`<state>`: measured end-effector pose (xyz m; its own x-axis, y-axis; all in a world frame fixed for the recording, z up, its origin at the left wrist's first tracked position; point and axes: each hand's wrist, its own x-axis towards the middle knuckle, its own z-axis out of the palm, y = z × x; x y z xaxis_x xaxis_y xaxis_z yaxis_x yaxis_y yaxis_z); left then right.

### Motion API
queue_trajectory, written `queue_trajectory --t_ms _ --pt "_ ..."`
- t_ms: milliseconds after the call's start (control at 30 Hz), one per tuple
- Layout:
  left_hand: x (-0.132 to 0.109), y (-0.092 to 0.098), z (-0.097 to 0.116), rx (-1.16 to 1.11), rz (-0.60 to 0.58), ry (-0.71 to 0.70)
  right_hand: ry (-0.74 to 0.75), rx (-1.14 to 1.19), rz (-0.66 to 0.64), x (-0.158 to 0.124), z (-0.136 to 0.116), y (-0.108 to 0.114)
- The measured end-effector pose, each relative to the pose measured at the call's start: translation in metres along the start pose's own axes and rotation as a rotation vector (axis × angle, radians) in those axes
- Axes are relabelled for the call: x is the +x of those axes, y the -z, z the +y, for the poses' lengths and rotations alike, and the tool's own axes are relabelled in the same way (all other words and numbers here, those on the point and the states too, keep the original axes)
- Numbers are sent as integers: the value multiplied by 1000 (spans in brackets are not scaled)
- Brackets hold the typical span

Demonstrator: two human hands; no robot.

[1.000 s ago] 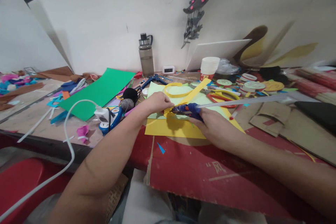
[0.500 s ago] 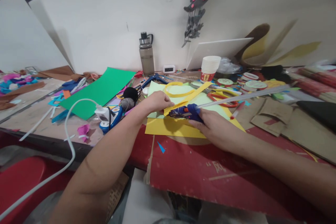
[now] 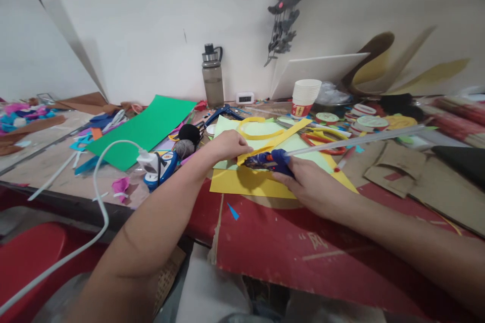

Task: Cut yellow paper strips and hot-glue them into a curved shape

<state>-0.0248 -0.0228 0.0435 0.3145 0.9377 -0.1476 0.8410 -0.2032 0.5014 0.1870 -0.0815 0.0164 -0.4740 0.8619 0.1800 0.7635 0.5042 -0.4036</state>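
Note:
My right hand [image 3: 301, 177] is wrapped round the handle of a blue hot glue gun [image 3: 265, 161], with a long translucent glue stick [image 3: 356, 140] coming out of its back end. The gun's nozzle points left, close to my left hand [image 3: 231, 145]. Between the fingertips of my left hand is pinched a yellow paper strip [image 3: 286, 136], which slants up to the right. Beneath both hands lie a pale green sheet [image 3: 225, 128] and a yellow sheet [image 3: 235, 184]. A curled yellow strip [image 3: 252, 121] rests on the green sheet. The exact nozzle contact is hidden.
Scissors with orange-red handles [image 3: 329, 150] lie right of the sheets. Behind stand a water bottle [image 3: 212, 78], a small clock [image 3: 245, 98] and stacked paper cups [image 3: 306, 92]. At left are a green sheet [image 3: 140, 131] and a power strip [image 3: 161, 174] with a white cable [image 3: 102, 212].
The view has shifted very slightly. Both hands, the glue gun and the yellow strip keep practically the same position relative to each other.

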Motion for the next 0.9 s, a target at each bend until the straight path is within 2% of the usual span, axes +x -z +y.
queue_trajectory --t_ms 167,367,567,733,900 --pt "0 0 1 24 2 3 -9 -41 39 0 3 0" --pt "-1 1 3 37 -4 3 4 -19 4 1 -2 -1" --pt "-1 1 4 45 3 15 28 9 16 1 4 2" --pt "0 1 1 19 -2 -8 24 -24 63 2 8 -1" --pt "1 0 -1 19 -2 -21 27 -36 62 1 2 -4"
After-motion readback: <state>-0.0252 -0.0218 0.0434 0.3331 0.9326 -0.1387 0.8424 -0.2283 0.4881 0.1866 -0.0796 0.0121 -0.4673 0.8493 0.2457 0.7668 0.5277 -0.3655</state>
